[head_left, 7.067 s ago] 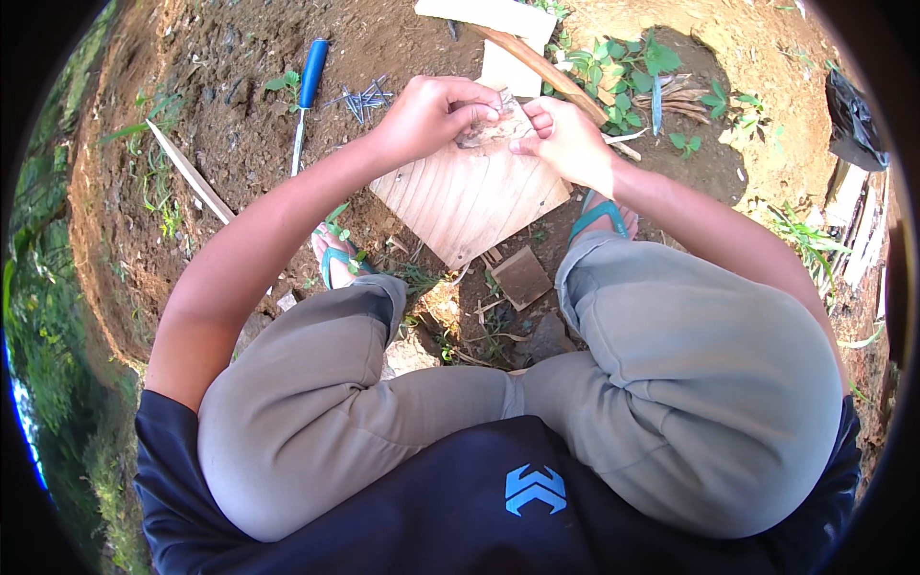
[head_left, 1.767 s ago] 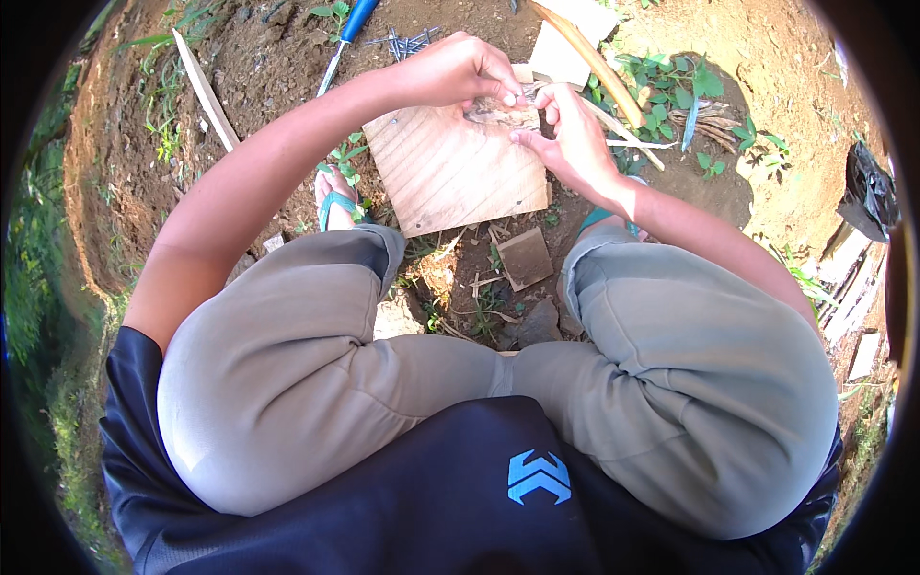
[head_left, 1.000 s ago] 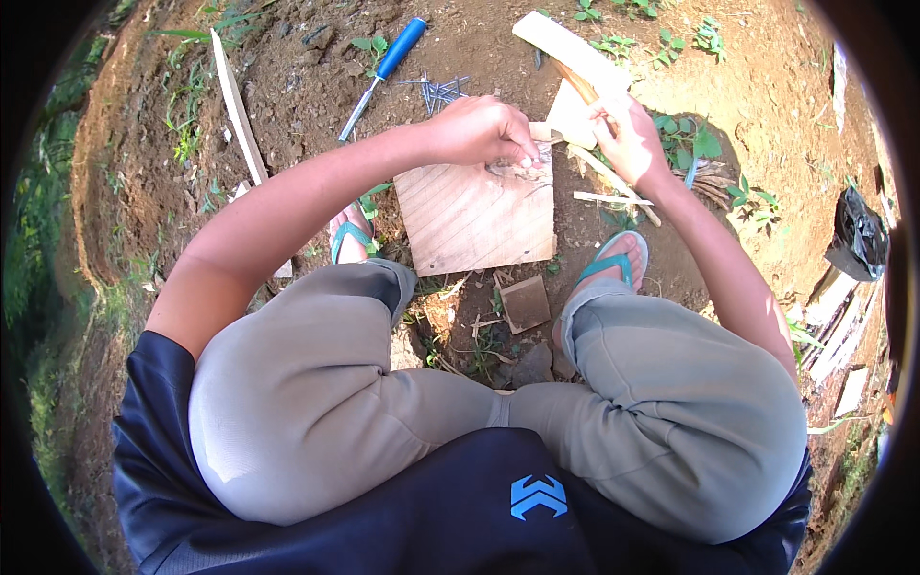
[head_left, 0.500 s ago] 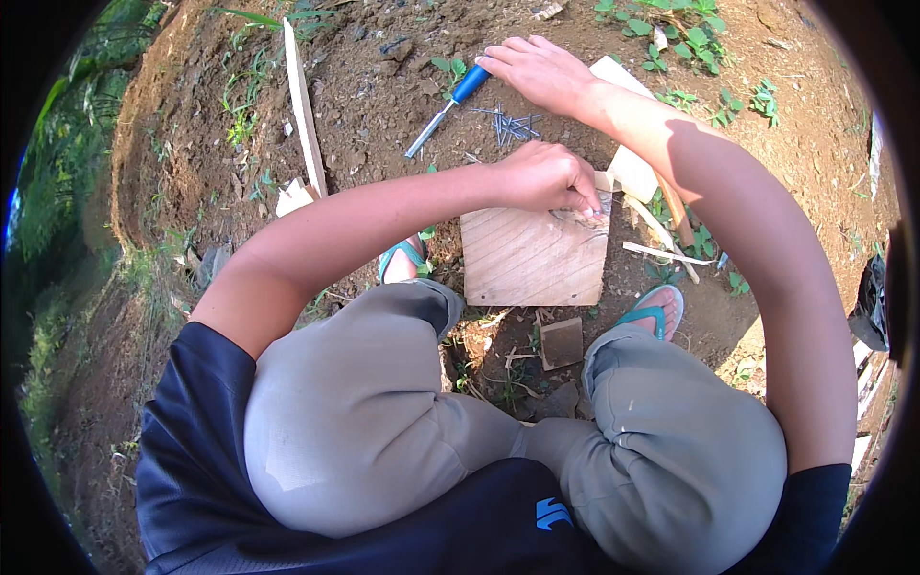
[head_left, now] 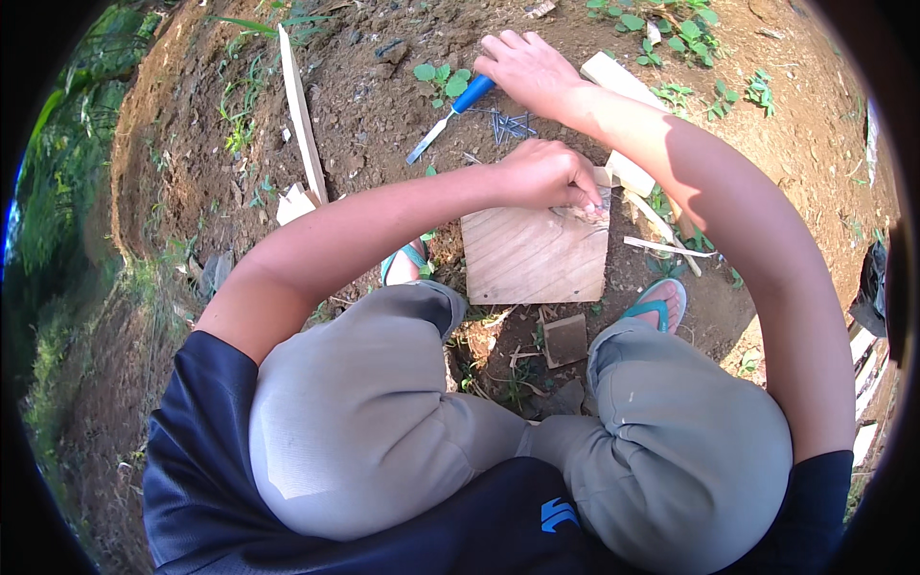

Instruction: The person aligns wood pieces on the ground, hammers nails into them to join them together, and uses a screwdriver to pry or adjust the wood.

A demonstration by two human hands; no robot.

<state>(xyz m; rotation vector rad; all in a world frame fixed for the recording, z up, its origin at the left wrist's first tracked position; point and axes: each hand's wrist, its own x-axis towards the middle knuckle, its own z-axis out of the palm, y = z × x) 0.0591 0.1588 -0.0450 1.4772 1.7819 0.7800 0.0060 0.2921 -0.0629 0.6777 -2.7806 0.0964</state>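
Observation:
My left hand (head_left: 548,175) is closed in a pinch at the far right corner of a square wooden board (head_left: 532,257). Whatever sits between those fingertips is too small to make out. Beyond it, my right hand (head_left: 527,69) has its fingers stretched out and slightly apart, close by the handle end of a chisel (head_left: 452,113). That chisel has a blue handle and a metal blade pointing toward me and to the left. Several loose nails (head_left: 511,126) lie on the soil between the two hands.
Under my right forearm lies a pale wood block (head_left: 628,172), with thin wood strips (head_left: 668,246) beside it. A long pointed stake (head_left: 303,115) stands at the left. A small wood offcut (head_left: 565,340) rests between my sandalled feet. Green plants (head_left: 690,36) grow at the far right.
My right hand has shifted slightly left with its fingers more spread. The chisel's handle end has dropped a little nearer to me. My left hand keeps its place on the board.

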